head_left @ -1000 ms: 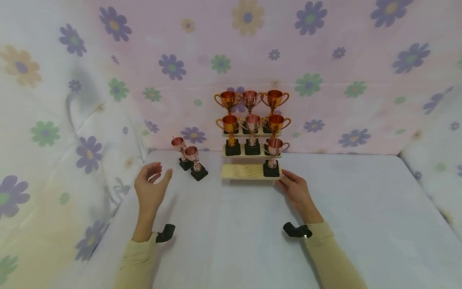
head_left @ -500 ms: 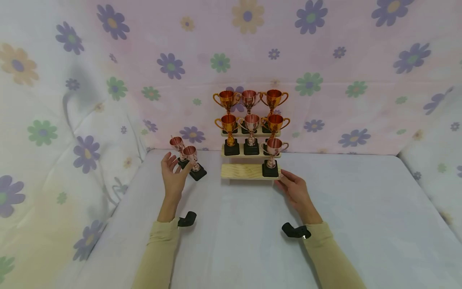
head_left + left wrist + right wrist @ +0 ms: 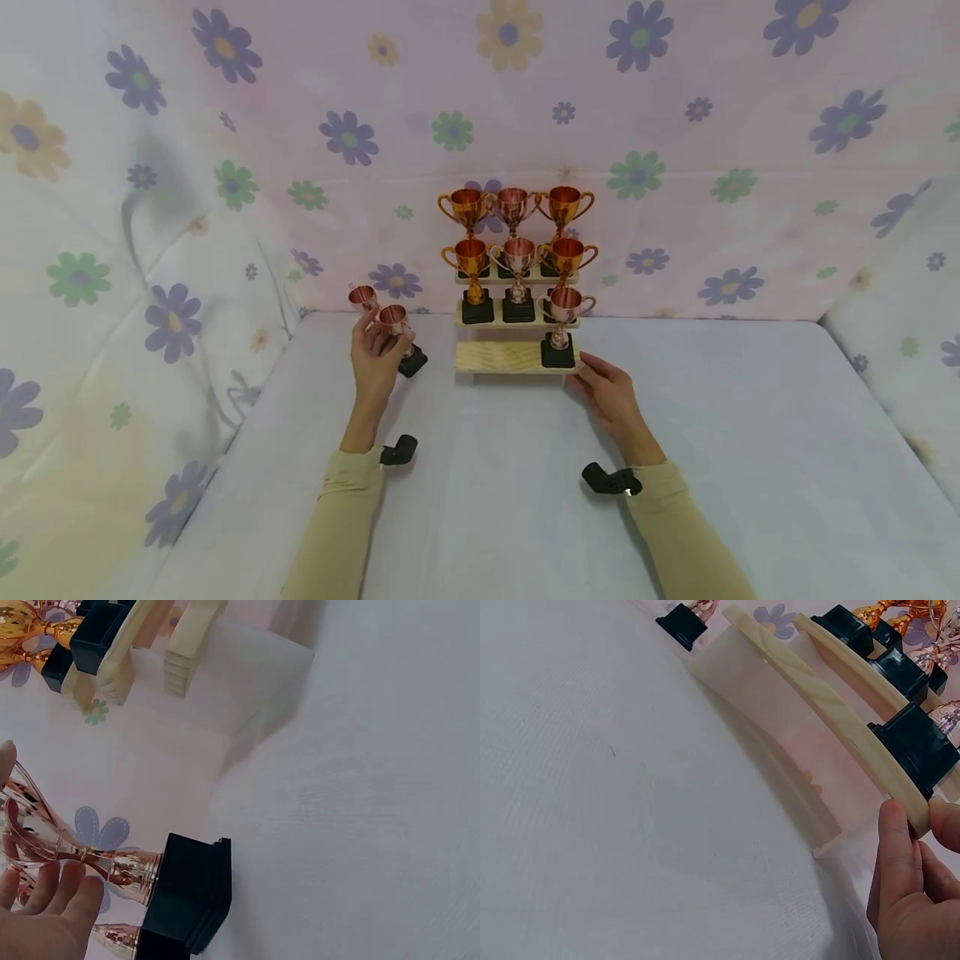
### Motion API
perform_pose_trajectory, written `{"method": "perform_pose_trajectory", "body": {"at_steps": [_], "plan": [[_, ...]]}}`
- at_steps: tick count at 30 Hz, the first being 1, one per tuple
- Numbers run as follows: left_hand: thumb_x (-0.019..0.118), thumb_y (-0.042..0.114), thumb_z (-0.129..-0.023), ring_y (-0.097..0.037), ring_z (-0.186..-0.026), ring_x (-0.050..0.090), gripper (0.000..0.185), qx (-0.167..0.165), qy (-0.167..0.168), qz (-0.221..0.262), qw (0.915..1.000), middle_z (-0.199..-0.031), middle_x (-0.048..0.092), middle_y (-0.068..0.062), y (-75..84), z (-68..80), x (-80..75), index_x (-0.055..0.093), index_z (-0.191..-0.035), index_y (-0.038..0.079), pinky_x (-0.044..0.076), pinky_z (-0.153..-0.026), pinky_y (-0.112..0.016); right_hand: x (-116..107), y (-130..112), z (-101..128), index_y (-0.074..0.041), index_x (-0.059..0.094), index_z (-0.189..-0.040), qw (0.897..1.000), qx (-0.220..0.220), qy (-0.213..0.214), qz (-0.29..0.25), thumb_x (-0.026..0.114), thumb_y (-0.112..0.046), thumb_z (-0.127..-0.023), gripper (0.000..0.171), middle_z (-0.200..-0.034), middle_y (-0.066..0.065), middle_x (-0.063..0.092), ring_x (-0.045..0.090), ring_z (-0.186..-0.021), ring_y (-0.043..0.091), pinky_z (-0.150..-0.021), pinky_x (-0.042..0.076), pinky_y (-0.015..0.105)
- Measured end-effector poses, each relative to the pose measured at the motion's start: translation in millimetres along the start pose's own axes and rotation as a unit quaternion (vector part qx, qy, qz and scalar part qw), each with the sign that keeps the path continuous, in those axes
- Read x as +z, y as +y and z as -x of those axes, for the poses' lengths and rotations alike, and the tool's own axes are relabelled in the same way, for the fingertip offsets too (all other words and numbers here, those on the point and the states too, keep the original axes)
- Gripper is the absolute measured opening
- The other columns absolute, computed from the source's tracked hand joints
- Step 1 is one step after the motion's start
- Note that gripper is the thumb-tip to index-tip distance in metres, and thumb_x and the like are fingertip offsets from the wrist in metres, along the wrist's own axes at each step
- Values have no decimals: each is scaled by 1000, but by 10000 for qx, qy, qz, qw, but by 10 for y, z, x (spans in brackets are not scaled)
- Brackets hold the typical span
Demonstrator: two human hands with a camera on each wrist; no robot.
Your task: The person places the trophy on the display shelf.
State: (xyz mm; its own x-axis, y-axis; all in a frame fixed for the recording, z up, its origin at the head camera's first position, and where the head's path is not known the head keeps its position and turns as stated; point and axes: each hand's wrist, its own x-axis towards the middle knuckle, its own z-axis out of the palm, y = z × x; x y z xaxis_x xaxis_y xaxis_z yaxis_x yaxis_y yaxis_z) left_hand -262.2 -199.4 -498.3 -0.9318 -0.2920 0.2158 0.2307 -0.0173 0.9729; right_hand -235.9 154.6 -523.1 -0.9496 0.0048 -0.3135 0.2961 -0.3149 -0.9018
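My left hand (image 3: 372,365) has its thumb and fingers around the cup of a rose-gold trophy (image 3: 393,316) with a black base. In the left wrist view the fingers bend about the bowl and handles, and the black base (image 3: 187,892) tilts beside the table surface. Just behind stands another rose-gold trophy (image 3: 362,297), partly covered by the fingers. My right hand (image 3: 611,402) pinches the right end of the lowest wooden step of a display stand (image 3: 495,357), thumb above and fingers below. One rose-gold trophy (image 3: 558,350) stands at that end.
The two upper steps carry several gold trophies (image 3: 471,260) and rose-gold trophies (image 3: 518,254) side by side. White cloth covers the table (image 3: 480,483). A flower-printed cloth (image 3: 682,233) rises behind the stand and along both sides.
My left hand has moved right to the front loose trophy, and its fingers have closed around the cup. The right hand keeps its hold on the stand's end.
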Motion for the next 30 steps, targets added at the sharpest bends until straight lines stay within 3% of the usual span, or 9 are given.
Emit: {"method": "perform_pose_trajectory", "body": {"at_steps": [6,11,17,21,30], "plan": [[77,-3,-87,-14,-113,57,84,47,-12,126,9999,-129,53,-8,95,78,68,27,-155,3,53,-101,-28,-11,6,-4,6,35,-154,10000,-17,22,-7,45,-6,-108,48,-157,23,37,62,-108,7,-101,53,22],[78,-4,-86,-9,-99,59,73,286,158,83,9994,-113,56,-2,247,174,116,39,-148,-3,54,-86,-16,-13,21,-19,7,34,-154,10000,-37,-22,-36,46,-6,-108,49,-158,24,35,61,-111,9,-100,53,22],[81,-3,-83,-8,-86,59,51,641,387,-374,9965,-99,60,3,196,198,77,55,-126,-14,56,-74,-13,9,18,-11,5,35,-154,10000,12,50,-50,47,-6,-108,49,-157,22,37,58,-119,14,-100,53,22],[84,0,-80,-7,-83,60,48,867,363,-678,9933,-96,62,5,75,151,24,61,-120,-12,57,-70,-12,17,13,-2,5,35,-154,10000,-8,27,22,46,-6,-108,48,-157,22,37,58,-119,14,-101,53,22],[86,-6,-76,-6,-80,67,44,1306,227,-383,9904,-94,70,7,99,140,63,66,-116,-5,59,-66,-15,5,16,-6,5,34,-154,10000,-32,26,74,46,-7,-108,49,-158,23,37,57,-121,16,-101,53,22]]}}
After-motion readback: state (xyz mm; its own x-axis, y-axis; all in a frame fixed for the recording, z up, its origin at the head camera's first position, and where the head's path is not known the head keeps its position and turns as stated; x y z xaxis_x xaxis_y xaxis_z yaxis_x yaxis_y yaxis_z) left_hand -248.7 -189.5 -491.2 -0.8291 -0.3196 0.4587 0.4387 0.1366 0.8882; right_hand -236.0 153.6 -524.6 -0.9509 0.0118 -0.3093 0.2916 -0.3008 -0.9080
